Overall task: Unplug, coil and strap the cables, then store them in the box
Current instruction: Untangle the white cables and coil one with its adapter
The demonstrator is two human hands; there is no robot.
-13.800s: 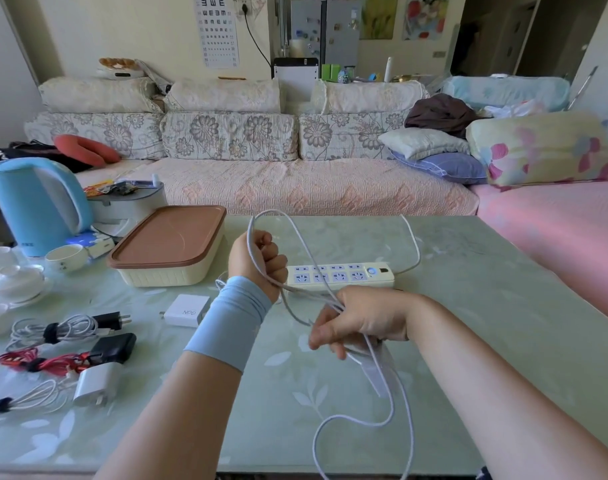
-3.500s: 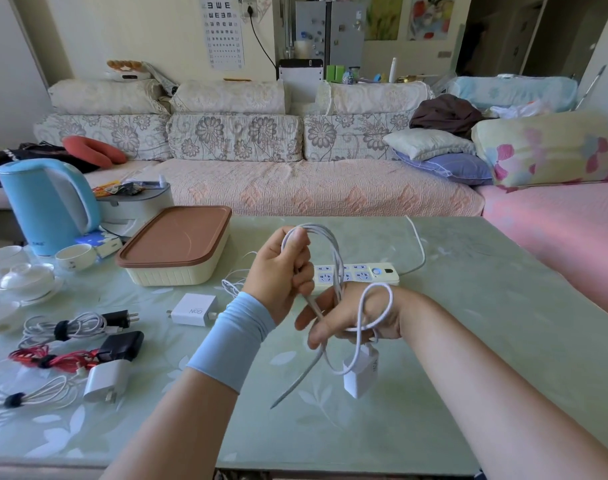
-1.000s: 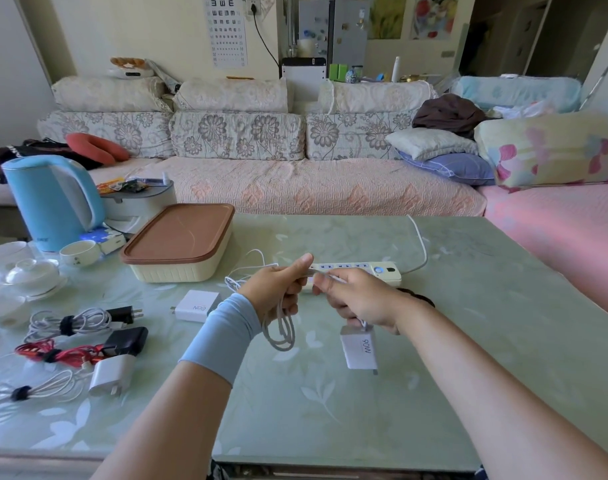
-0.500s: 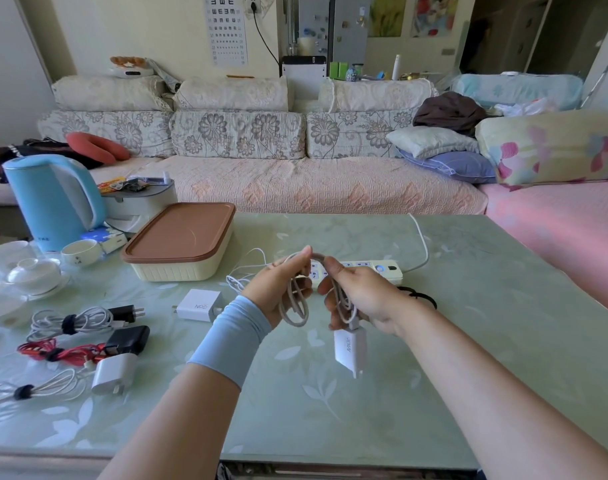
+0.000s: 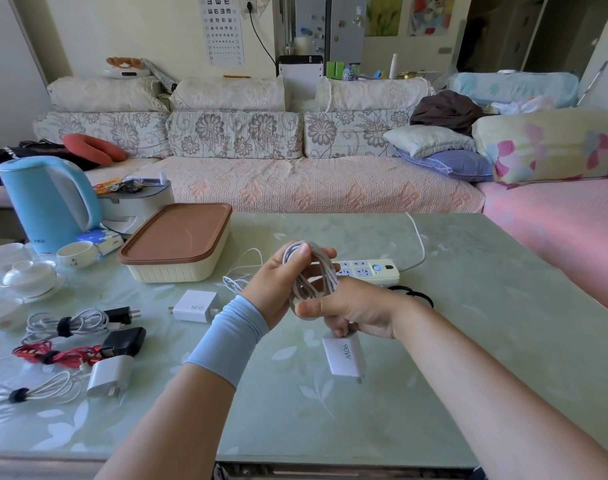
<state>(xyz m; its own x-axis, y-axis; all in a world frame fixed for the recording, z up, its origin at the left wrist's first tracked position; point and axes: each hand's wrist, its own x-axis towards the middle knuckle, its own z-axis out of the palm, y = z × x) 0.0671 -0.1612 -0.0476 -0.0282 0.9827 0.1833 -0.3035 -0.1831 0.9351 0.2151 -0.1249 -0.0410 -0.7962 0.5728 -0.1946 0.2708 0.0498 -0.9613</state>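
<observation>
Both hands hold a coiled white cable (image 5: 313, 271) above the table's middle. My left hand (image 5: 278, 285), with a blue wristband, grips the top of the coil. My right hand (image 5: 354, 311) pinches the coil's lower end. A white 90W charger (image 5: 344, 355) hangs from the cable below my right hand. The cream box with a brown lid (image 5: 177, 244) stands shut at the back left. A white power strip (image 5: 368, 270) lies behind my hands. A black strap (image 5: 411, 293) lies on the table by my right wrist.
Strapped cable bundles lie at the left: white (image 5: 66, 325), red (image 5: 53, 353), and white (image 5: 35, 391), with black (image 5: 124, 341) and white (image 5: 110, 375) chargers. Another white charger (image 5: 196, 306) with a loose thin cable (image 5: 241, 275) lies near the box. A blue kettle (image 5: 49, 202) and cups (image 5: 28, 277) stand far left.
The long loose cable has been gathered into a tight coil between my hands. In the last half second the coil turned upright, my left hand rose to its top, and the charger swung lower.
</observation>
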